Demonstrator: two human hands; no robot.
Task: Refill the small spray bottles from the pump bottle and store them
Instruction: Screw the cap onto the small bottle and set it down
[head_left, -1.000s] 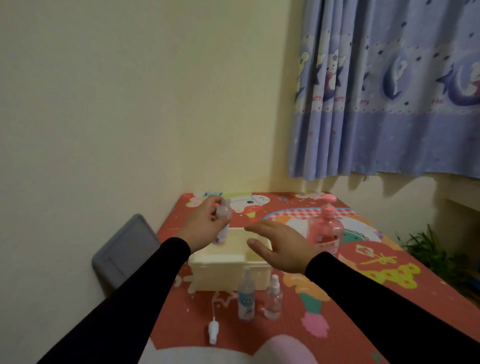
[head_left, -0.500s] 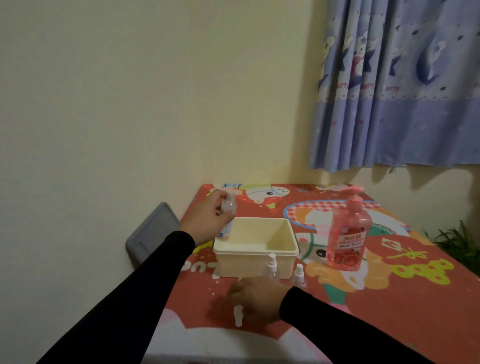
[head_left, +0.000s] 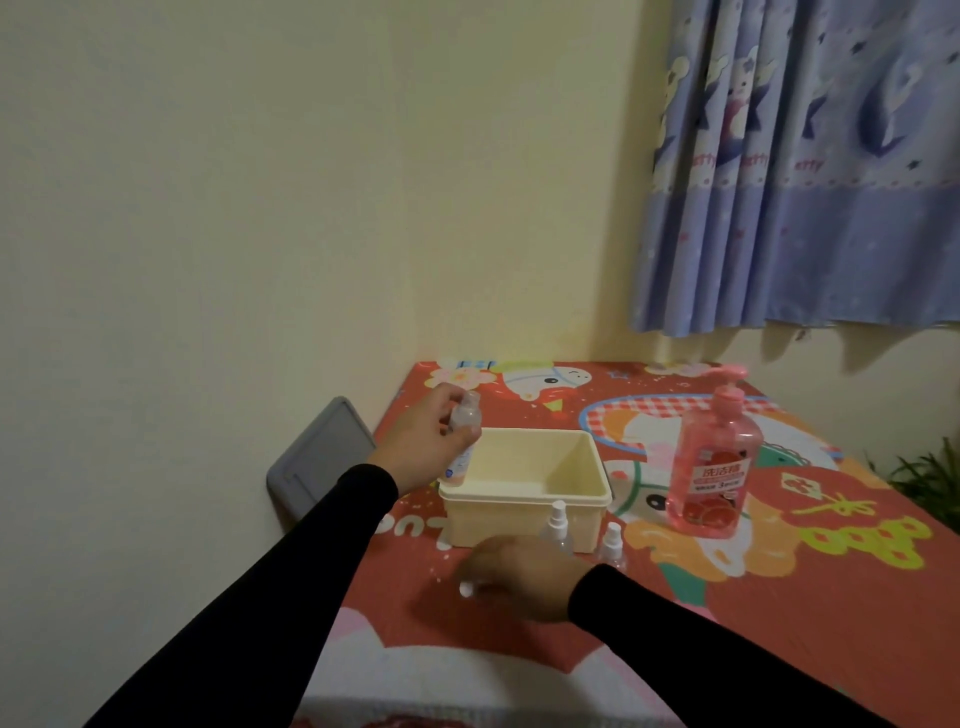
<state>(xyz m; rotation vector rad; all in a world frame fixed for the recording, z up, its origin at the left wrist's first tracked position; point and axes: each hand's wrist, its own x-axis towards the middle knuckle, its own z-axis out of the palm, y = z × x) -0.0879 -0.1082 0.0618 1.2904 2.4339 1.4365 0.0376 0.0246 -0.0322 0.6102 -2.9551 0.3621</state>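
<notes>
Bottle work is at the capping step, I think. In the head view, the left hand (head_left: 423, 447) holds a small open bottle (head_left: 464, 439) up by the left rim of the cream box (head_left: 524, 486), fingers wrapped round it. The right hand (head_left: 524, 577) is low on the worktop (head_left: 779, 587), fingers curled over a small white spray top (head_left: 466, 589). Two more spray bottles (head_left: 558, 525) stand in front of the box, and the pink pump bottle (head_left: 714, 462) stands to its right. Next, the top likely needs lifting, lining up with the bottle neck and twisting on.
</notes>
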